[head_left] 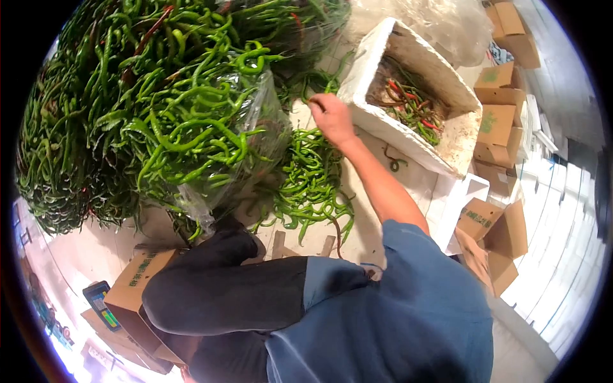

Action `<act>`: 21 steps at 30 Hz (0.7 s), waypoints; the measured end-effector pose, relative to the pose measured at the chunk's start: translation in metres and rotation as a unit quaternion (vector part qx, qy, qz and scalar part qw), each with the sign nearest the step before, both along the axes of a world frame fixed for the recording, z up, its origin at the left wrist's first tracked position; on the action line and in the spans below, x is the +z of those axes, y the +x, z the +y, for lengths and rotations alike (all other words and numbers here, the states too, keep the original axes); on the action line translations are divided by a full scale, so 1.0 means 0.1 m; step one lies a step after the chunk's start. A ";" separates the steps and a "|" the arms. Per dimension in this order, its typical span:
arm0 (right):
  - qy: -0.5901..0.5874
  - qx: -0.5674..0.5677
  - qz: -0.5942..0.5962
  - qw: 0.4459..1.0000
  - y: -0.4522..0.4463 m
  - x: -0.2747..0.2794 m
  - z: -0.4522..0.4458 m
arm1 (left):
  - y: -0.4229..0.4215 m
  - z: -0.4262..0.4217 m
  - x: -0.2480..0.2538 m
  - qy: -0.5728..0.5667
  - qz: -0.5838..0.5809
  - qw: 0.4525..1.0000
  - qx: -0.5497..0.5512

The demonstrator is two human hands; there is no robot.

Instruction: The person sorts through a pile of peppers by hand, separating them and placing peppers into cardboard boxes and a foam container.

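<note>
My right hand (332, 119) is over the floor between the pepper heap and a white foam box (463, 156). Its fingers are curled together, and what they hold, if anything, is too small to name. Just below it lies a loose pile of green peppers (310, 182). To its left, more green peppers (204, 137) spill over a clear plastic bag (265, 115). Inside the foam box are green, dark and red peppers (415, 108). A small patch of skin, perhaps my left hand (186, 374), shows at the bottom edge; its fingers cannot be made out.
A large heap of green peppers (57, 134) fills the upper left. Cardboard boxes (498, 124) stand along the right, and another box (137, 281) is by my knee, beside a device with a screen (101, 305). Clear plastic sheeting (440, 29) lies behind the foam box.
</note>
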State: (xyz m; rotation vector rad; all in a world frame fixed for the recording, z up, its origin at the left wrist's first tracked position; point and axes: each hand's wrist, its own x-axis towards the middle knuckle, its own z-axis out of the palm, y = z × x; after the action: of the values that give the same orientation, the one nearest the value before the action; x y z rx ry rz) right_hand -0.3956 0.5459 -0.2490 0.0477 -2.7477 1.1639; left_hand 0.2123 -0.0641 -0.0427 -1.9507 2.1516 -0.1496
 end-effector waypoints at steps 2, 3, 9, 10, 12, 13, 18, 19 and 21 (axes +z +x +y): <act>-0.047 -0.027 0.105 0.993 0.02 0.70 0.24 | -0.08 -0.01 -0.03 0.000 -0.012 1.000 -0.009; -0.027 -0.049 0.145 0.988 0.02 1.03 0.40 | -0.12 -0.02 -0.04 0.002 -0.019 1.000 -0.017; 0.033 -0.259 0.235 0.936 -0.17 1.13 1.58 | -0.17 -0.07 0.00 0.004 -0.049 0.998 -0.041; 0.132 -0.233 0.126 0.955 -0.21 0.66 1.95 | -0.13 -0.10 0.05 0.007 -0.056 0.997 -0.045; 0.359 -0.032 -0.238 0.902 -0.21 -0.29 2.67 | -0.07 -0.18 0.15 0.017 -0.074 0.995 -0.060; 0.291 -0.125 -0.228 0.920 -0.16 -0.03 2.47 | -0.05 -0.22 0.18 0.021 -0.090 0.994 -0.066; 0.236 -0.135 -0.277 0.922 0.10 0.14 2.14 | 0.12 -0.36 0.32 -0.056 0.078 0.992 0.079; 0.204 -0.106 -0.289 0.929 0.10 0.13 2.15 | 0.16 -0.41 0.27 -0.039 0.047 0.997 0.051; 0.138 -0.050 -0.316 0.937 0.18 0.13 2.14 | 0.37 -0.69 0.27 -0.007 -0.019 1.000 -0.007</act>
State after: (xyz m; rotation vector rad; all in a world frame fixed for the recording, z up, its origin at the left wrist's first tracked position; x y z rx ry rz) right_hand -0.3775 0.7603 -0.2364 -0.5152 -3.3964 0.8634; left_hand 0.2493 -0.1328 -0.0152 -1.9246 2.1458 -0.2032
